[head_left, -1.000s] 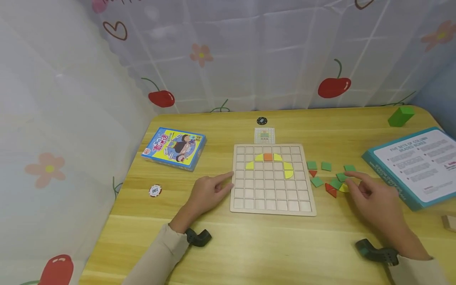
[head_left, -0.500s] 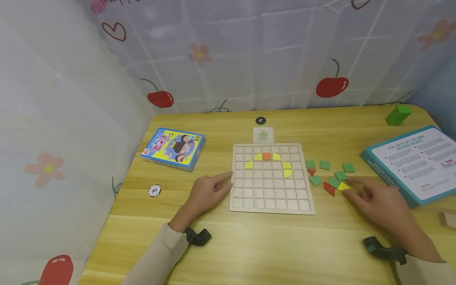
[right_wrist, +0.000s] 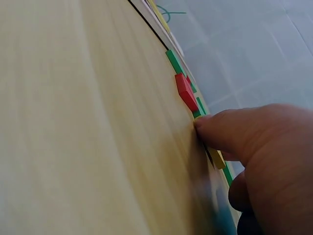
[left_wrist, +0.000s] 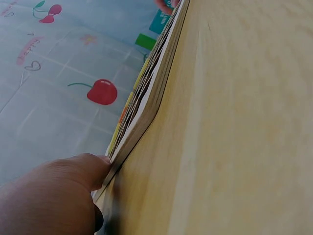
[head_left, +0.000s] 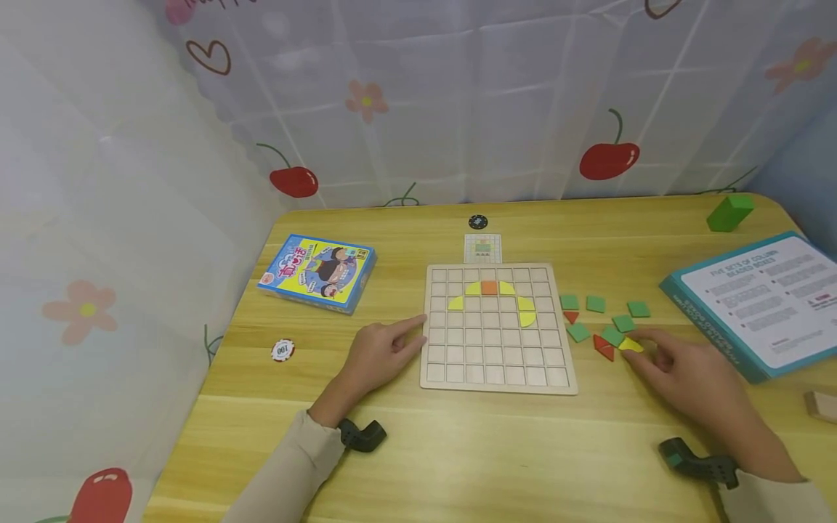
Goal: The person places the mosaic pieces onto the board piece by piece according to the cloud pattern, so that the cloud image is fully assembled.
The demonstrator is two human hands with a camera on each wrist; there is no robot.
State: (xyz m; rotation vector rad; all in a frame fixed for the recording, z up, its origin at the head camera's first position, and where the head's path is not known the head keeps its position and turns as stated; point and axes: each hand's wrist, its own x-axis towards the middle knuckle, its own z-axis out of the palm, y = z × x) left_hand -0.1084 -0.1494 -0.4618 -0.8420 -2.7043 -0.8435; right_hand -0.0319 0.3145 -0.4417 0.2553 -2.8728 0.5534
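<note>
My left hand (head_left: 379, 357) touches the left edge of a wooden grid board (head_left: 495, 381) with index finger and thumb, also seen in the left wrist view. On the board are an orange square tile (head_left: 489, 288) and several yellow quarter-round tiles (head_left: 527, 318) in an arch. To the right of the board, my right hand (head_left: 694, 374) pinches a yellow tile (head_left: 631, 344) between thumb and index finger, low over the table. Beside it lie several green square tiles (head_left: 623, 323) and red triangle tiles (head_left: 604, 347). In the right wrist view the thumb covers part of the yellow tile (right_wrist: 215, 157).
A small pattern card (head_left: 482, 248) and a black chip (head_left: 478, 222) lie behind the board. At left are a blue-edged card box (head_left: 318, 272) and a white chip (head_left: 283, 350). A teal box (head_left: 765, 305), green block (head_left: 729, 214) and wooden block (head_left: 822, 406) are at right.
My right hand has come down from the green tiles to the yellow tile, and its thumb and index finger have closed on it. The left hand has stayed at the board's edge.
</note>
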